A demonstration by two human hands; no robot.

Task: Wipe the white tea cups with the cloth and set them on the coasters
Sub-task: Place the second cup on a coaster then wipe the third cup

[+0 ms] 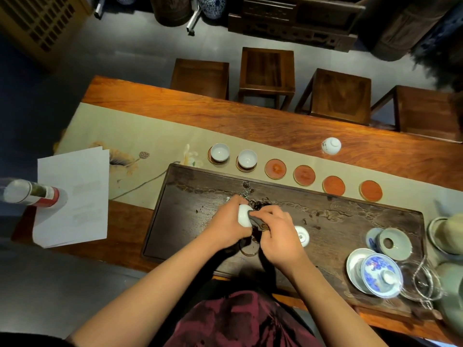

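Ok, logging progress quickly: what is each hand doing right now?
Left hand: closed around a small white porcelain tea cup.
Right hand: closed on a dark folded cloth.

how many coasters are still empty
4. In the row of six along the table runner, the two leftmost hold cups; the empty coasters are the third, fourth, fifth and sixth, running right. None looks hidden.

Wooden table (pixel 275 121) under a runner.
On it: beige runner (pixel 150 136), dark tea tray (pixel 338 221), white papers (pixel 72 196), one upturned cup (pixel 331 145).
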